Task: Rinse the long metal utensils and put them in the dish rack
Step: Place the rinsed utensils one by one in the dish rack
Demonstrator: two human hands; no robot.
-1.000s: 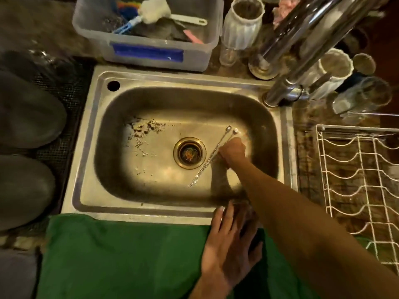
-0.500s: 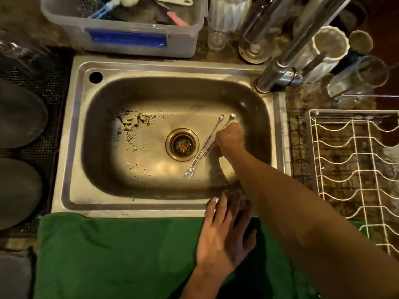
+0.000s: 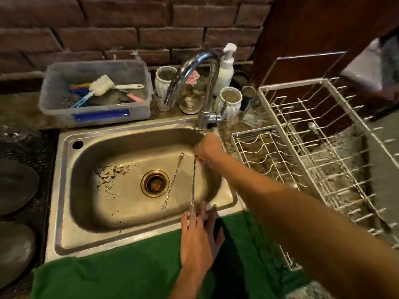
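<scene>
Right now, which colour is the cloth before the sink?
Green; the head view shows the cloth best.

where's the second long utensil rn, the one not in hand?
Head view: the loose utensil lies on the sink floor, just right of the drain, left of the utensil held by the right hand.

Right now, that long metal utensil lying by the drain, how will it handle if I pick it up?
The long utensil looks thin and metal, so probably stiff and light. It lies flat on the sink floor, so it may be awkward to pinch up. If wet, it may be slippery.
</scene>
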